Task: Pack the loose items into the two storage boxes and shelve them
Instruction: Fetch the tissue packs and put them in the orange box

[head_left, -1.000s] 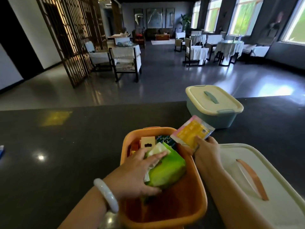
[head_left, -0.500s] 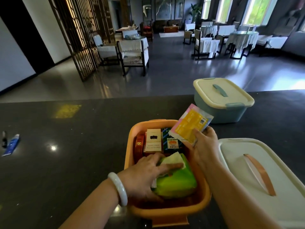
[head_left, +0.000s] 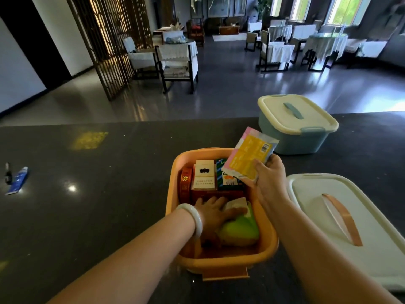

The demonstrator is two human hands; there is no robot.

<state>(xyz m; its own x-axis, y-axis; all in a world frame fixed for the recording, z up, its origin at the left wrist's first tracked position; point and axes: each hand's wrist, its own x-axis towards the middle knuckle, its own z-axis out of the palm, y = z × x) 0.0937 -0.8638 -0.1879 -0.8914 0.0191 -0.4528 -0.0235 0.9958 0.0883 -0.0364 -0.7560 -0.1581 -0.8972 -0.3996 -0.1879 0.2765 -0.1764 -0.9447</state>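
On the dark counter (head_left: 109, 216), the open orange box (head_left: 268, 249) holds small cartons at its far end. Inside it, the left hand (head_left: 213, 218) lies with fingers spread on a green pack (head_left: 241, 230). The right hand (head_left: 270, 183) pinches a yellow sachet (head_left: 249, 155) above the box's far right corner. The box's lid (head_left: 350, 233) lies to the right; a closed blue box (head_left: 295, 139) stands farther off.

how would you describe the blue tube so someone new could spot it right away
Start from the orange box in the middle of the dark counter, then look far left. The blue tube lies flat there near the edge of view, beside a small dark object, well apart from everything else.
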